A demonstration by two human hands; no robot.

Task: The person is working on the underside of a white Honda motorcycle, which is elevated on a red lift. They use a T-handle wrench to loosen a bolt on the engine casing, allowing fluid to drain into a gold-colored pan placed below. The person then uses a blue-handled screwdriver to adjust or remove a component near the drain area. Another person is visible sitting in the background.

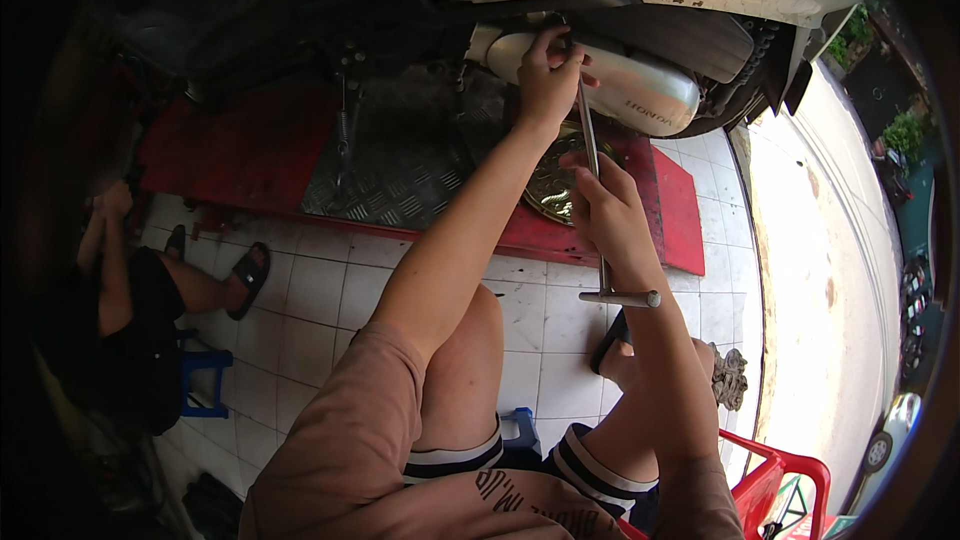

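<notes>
While a T-handled wrench (589,125) slants down from beside the motorcycle's silver side cover (640,90), its crossbar hangs over the tiled floor (525,325). Left hand (552,80): fingers closed on the shaft's upper end. Right hand (610,205): part-curled at mid-shaft; from here, cannot tell whether it grips. Behind: round gold-coloured tray (543,190) on a red platform (682,210). Far left: another person (130,330) seated by a blue stool (207,375).

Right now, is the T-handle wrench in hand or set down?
In hand: left hand grips the wrench near its top; right hand is lower along it.
</notes>
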